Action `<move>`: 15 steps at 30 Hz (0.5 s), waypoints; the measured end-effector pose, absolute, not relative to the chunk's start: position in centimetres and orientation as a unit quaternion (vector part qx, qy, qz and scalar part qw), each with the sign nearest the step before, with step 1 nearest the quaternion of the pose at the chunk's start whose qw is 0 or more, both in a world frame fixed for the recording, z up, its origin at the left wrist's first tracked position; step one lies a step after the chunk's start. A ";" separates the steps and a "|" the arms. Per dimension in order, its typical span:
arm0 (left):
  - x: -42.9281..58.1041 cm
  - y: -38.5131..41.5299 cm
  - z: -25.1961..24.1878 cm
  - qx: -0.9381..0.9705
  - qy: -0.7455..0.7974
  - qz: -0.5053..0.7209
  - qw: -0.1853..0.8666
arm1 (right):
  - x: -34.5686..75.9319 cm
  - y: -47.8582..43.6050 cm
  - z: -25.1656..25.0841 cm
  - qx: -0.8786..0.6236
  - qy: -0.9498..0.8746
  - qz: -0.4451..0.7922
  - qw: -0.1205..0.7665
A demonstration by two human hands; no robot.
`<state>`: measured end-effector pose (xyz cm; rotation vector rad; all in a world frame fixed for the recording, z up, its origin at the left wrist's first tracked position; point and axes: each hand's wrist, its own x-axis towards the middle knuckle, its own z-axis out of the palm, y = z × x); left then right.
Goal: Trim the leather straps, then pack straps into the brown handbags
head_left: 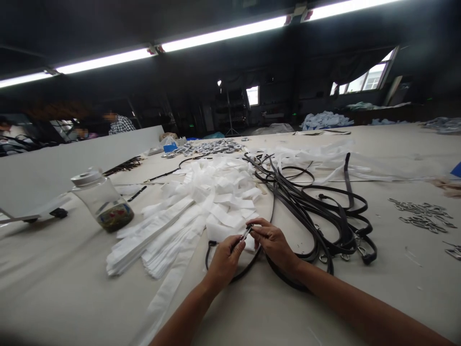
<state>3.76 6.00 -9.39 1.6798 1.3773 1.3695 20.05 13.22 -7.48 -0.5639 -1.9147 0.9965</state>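
Observation:
In front of me my left hand pinches a small silver metal clip, which looks like a snap hook. My right hand grips the dark end of a black strap where it meets the clip. The fingers hide most of this joint. A loop of black strap hangs below the hands and curves over the table. Close to the right arm lies a tangled bundle of black straps, some with metal hooks. White fabric strips are heaped just beyond my hands.
A clear jar with a white lid stands at the left. Loose metal hooks lie on the pale table at the right. Farther back are a grey pile of small parts and light-blue cloth. People are at the far left.

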 end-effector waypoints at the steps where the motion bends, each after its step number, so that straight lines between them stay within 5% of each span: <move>1: 3.8 5.9 -9.4 0.628 0.514 0.513 0.281 | 20.1 13.2 -7.5 -0.232 -0.762 0.418 0.437; 15: 4.5 6.7 -9.9 0.476 0.482 0.571 0.463 | 20.5 15.6 -10.2 -0.291 -0.742 0.460 0.391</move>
